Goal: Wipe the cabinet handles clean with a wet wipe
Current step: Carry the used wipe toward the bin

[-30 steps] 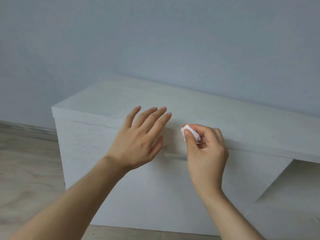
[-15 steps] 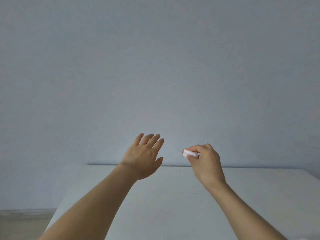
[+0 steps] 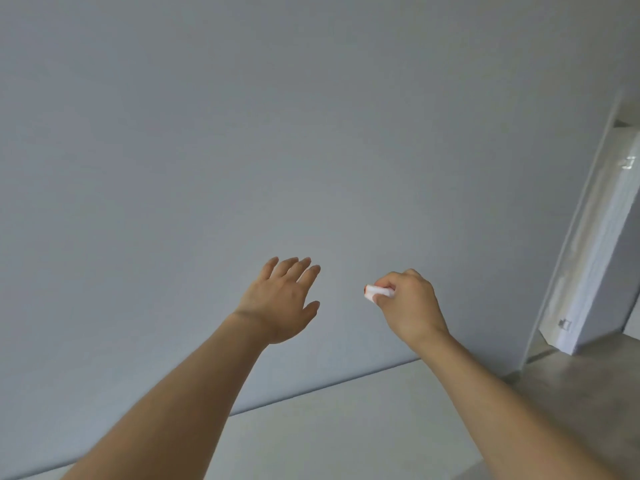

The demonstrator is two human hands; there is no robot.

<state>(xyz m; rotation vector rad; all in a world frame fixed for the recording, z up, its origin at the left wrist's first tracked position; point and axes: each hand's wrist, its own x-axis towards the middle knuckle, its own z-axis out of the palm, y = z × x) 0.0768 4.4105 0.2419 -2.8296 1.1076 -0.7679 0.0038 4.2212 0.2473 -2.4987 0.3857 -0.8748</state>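
1. Head view, left side: the left hand is raised in front of the plain grey wall with its back to the camera. Its fingers are straight and close together and the thumb is set off to the side. It holds nothing and touches nothing.
2. Head view, centre: the right hand hangs beside the left hand but apart from it, fingers curled in. Thumb and forefinger pinch a small white folded wipe. The wipe's free end pokes out toward the left hand and shows a spot of orange-red at its tip.
3. Head view, bottom: both forearms reach up across the pale cabinet top. Its back edge meets the wall and slants up from lower left to right. Both hands are seen against the wall above that back edge — in the air, off the cabinet.
4. Head view, right edge: past the cabinet's right end lies grey floor. A white door stands there, with small metal fittings on its edge.
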